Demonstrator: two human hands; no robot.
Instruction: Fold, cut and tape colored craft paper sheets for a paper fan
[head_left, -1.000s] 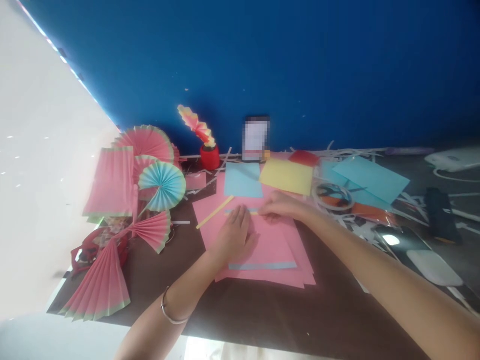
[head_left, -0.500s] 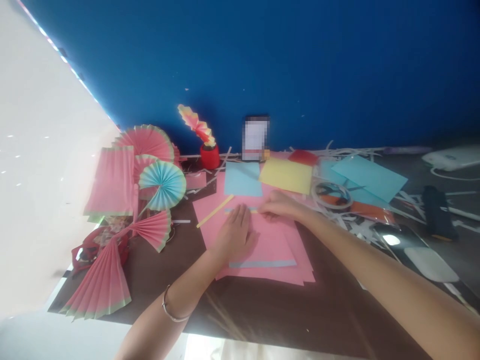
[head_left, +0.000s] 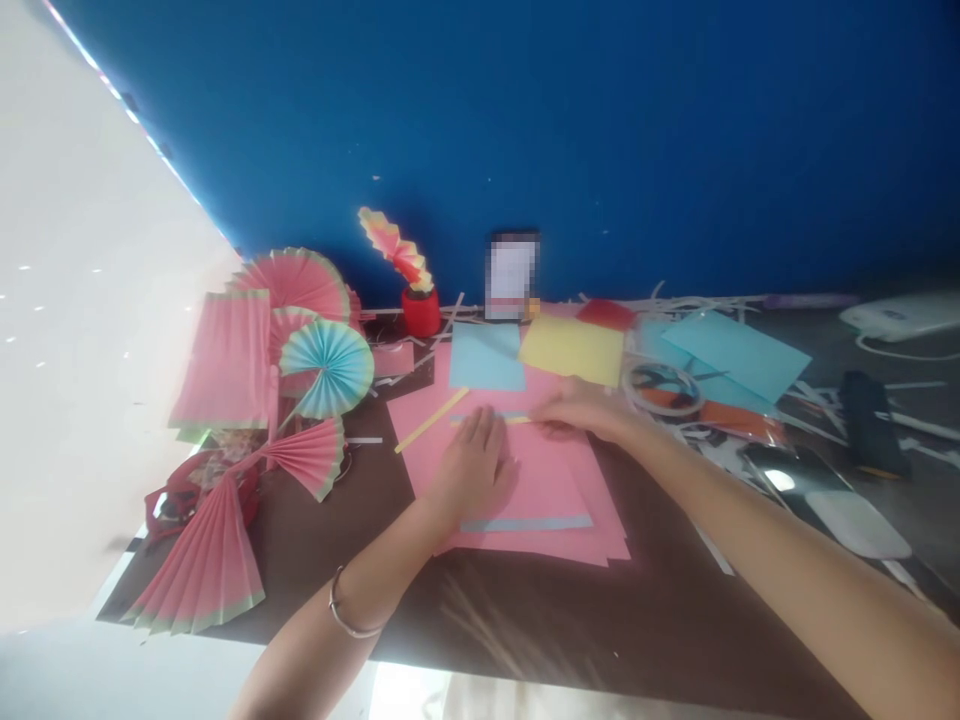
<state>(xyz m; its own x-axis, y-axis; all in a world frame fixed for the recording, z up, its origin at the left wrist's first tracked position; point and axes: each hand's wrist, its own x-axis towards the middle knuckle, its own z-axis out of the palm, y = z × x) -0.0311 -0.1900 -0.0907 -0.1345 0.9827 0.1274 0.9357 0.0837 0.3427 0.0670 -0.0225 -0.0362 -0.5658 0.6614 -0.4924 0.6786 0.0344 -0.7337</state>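
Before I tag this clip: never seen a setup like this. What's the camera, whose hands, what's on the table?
There is no machine here. One person works bare-handed, filmed by a camera worn on their head, looking forward and down.

The left hand, with a bracelet on its wrist, lies flat on pink paper. The right hand is at the right end of a thin strip; whether it grips or only presses is unclear.

The dark table also bears folded paper fans on the left, a red pot at the back, and a tape roll on the right.
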